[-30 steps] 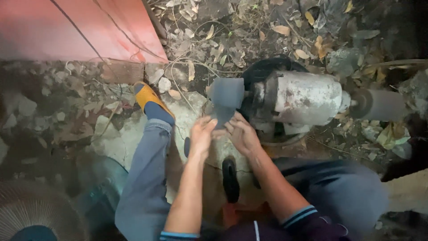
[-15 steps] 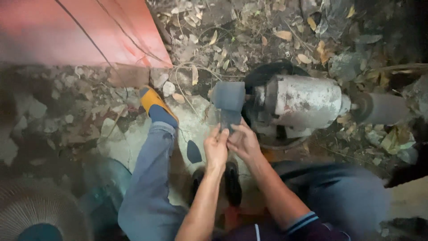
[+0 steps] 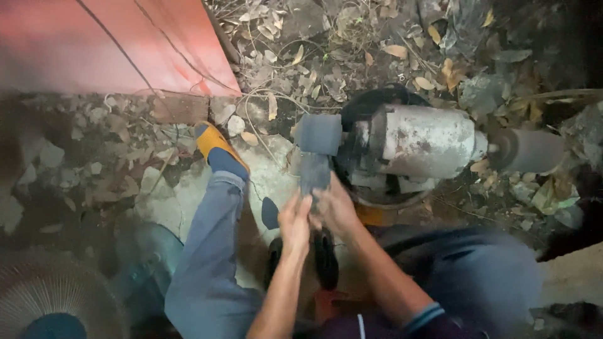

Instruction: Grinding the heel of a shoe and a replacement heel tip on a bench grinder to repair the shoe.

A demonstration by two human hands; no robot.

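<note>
Both hands (image 3: 314, 216) press blade (image 3: 314, 172) against wheel (image 3: 319, 134)

No packages, labels, signs or screens in view.

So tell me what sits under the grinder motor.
Under the grinder motor shows a dark round base, ringed by dry leaves. The ground directly beneath is covered.

Bare ground (image 3: 94, 182) of broken stone and cracked concrete, strewn with dry leaves (image 3: 352, 37). A red sheet-metal panel (image 3: 107, 44) stands upper left; a round fan guard (image 3: 50, 301) sits lower left. Dim light.
</note>
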